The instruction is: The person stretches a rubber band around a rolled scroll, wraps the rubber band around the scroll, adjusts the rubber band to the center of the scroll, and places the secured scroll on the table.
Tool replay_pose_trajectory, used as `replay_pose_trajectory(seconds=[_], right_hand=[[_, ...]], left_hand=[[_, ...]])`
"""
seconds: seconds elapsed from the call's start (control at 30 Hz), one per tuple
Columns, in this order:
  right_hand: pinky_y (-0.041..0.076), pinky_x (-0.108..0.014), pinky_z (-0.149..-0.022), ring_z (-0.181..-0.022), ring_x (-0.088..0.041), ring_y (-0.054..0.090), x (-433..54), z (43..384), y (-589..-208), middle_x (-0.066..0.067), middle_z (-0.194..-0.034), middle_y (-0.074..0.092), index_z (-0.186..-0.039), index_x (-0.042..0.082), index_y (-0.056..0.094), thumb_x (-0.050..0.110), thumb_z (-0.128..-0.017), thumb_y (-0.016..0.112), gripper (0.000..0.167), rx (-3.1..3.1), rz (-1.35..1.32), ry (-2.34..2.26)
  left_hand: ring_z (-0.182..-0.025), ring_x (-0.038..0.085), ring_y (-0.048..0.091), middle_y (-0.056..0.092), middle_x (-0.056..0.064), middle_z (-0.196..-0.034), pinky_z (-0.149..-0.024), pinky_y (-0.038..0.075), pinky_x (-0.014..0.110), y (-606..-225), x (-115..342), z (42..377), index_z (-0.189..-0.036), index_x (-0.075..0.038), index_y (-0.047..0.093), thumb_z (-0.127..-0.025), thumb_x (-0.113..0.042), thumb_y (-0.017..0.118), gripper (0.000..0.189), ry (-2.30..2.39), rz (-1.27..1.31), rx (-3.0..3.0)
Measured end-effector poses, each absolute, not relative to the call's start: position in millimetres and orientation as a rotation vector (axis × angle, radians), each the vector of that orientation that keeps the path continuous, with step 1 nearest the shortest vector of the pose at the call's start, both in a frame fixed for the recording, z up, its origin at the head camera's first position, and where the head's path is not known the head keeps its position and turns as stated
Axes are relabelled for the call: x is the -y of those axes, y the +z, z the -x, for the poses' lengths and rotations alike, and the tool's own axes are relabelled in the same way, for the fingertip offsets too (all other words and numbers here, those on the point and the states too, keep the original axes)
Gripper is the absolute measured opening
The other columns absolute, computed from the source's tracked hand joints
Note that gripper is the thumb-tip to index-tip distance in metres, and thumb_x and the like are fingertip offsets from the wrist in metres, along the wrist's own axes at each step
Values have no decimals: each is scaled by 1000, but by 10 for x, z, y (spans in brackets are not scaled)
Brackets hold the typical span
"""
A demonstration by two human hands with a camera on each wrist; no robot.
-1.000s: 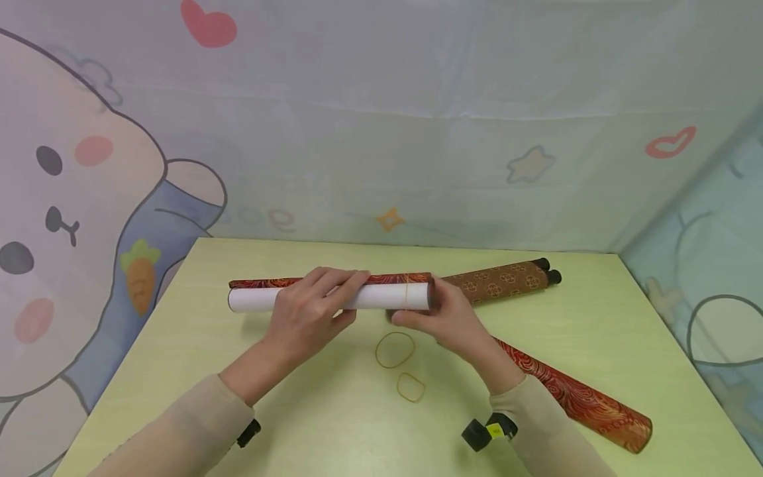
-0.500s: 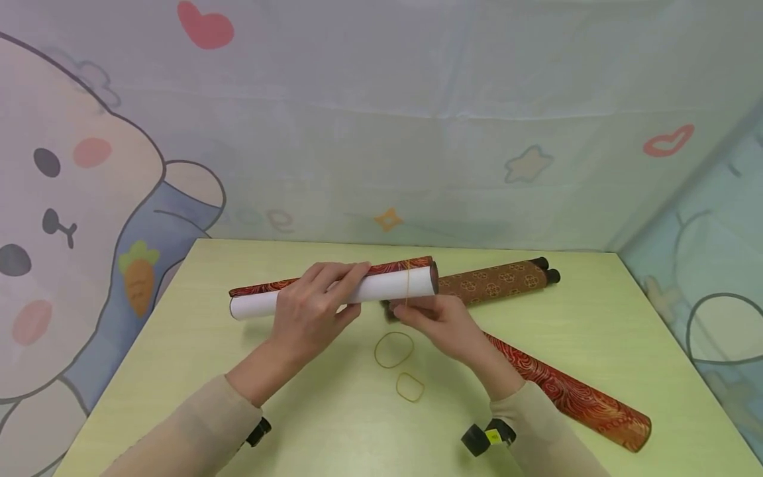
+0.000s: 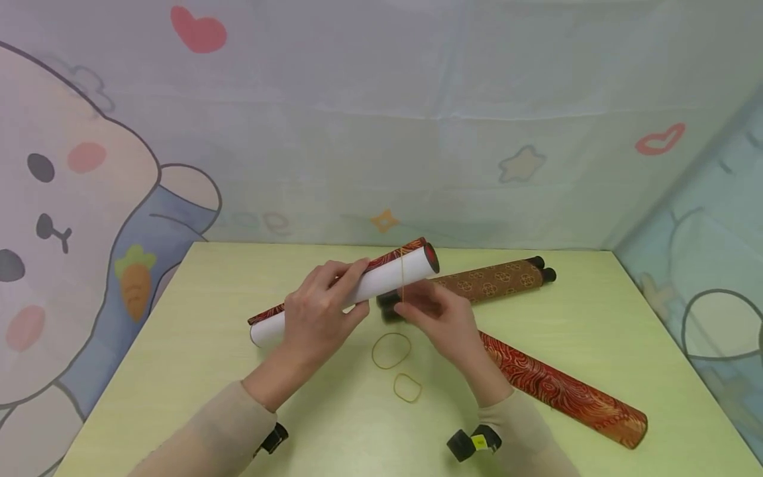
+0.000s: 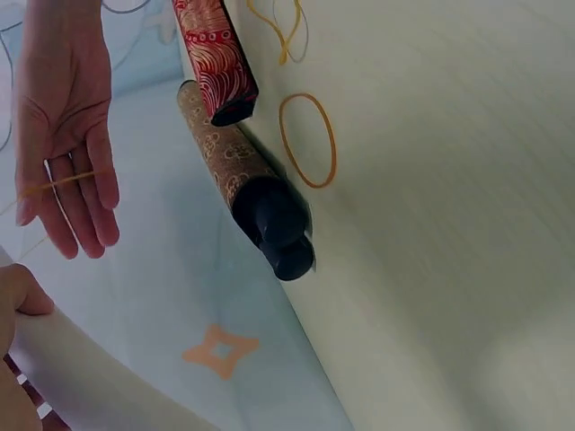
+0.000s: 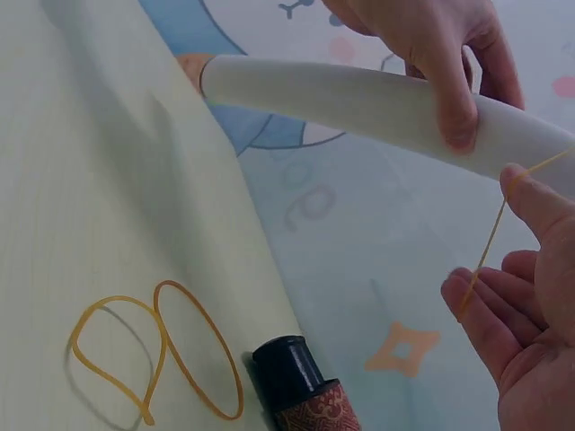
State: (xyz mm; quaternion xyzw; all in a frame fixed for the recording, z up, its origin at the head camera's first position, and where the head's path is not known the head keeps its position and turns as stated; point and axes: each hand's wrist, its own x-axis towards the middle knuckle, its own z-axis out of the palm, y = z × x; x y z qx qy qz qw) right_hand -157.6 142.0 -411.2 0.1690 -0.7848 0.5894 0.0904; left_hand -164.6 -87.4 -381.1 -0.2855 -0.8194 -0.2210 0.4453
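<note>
Faint rounded lettering [image 3: 274, 222] on the backdrop [image 3: 369, 146] cannot be read surely; yellow label [image 3: 479, 442] on a black wrist device [image 3: 460, 446] illegible.

Place: tabletop set-up, room type unclear | 1 pale table [image 3: 208, 285] | cartoon-printed cloth backdrop [image 3: 357, 146] behind

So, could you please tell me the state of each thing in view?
White roll: rolled up, tilted, gripped by left hand
Taut band: stretched between white roll and right hand
Far band: loose, on the table
Near band: loose, on the table
Brown scroll: rolled up, on the table
Red roll: rolled up, on the table
</note>
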Motion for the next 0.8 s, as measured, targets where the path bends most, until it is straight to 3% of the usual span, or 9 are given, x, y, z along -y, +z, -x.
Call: replay_pose_trajectory(seconds=[0.1, 0.33, 0.43, 0.57, 0.8], right_hand=[[60, -33, -96, -120, -38, 72, -1419, 1574, -4149, -23, -130, 73, -136, 1, 71, 8, -97, 79, 40, 2308, -444, 1729], [64, -35, -86, -103, -43, 76, -1357, 1582, -4172, -26, -132, 71, -145, -3, 63, 8, -105, 68, 41, 2197, -418, 1915], [65, -38, -86, -113, -46, 73, -1340, 1579, -4171, -27, -138, 67, -150, -1, 59, 11, -109, 63, 43, 2192, -479, 2006], [65, -37, -86, -118, -41, 72, -1408, 1577, -4228, -22, -145, 64, -154, 5, 56, 18, -113, 56, 43, 2280, -506, 1992], [66, -40, -82, -101, -31, 78, -1481, 1616, -4246, -22, -134, 70, -144, 3, 65, 27, -116, 50, 40, 2396, -508, 1947]], left_hand=[[-81, 29, 71, 71, 9, -99, -50, 56, 42, -3833, 819, 1643, -123, -12, 77, -73, -6, 88, 52, -579, 676, 2029], [-81, 28, 71, 71, 9, -99, -49, 56, 41, -3847, 697, 1656, -124, -11, 76, -72, -6, 88, 54, -610, 671, 2005], [-81, 28, 71, 71, 9, -100, -49, 57, 41, -3838, 678, 1651, -124, -11, 76, -71, -6, 90, 55, -606, 674, 2008], [-80, 27, 71, 71, 8, -100, -49, 56, 40, -3844, 693, 1643, -124, -12, 76, -72, -6, 90, 55, -602, 675, 2015], [-83, 27, 72, 72, 8, -103, -51, 57, 40, -3858, 717, 1646, -126, -11, 76, -74, -5, 90, 54, -599, 730, 1996]])
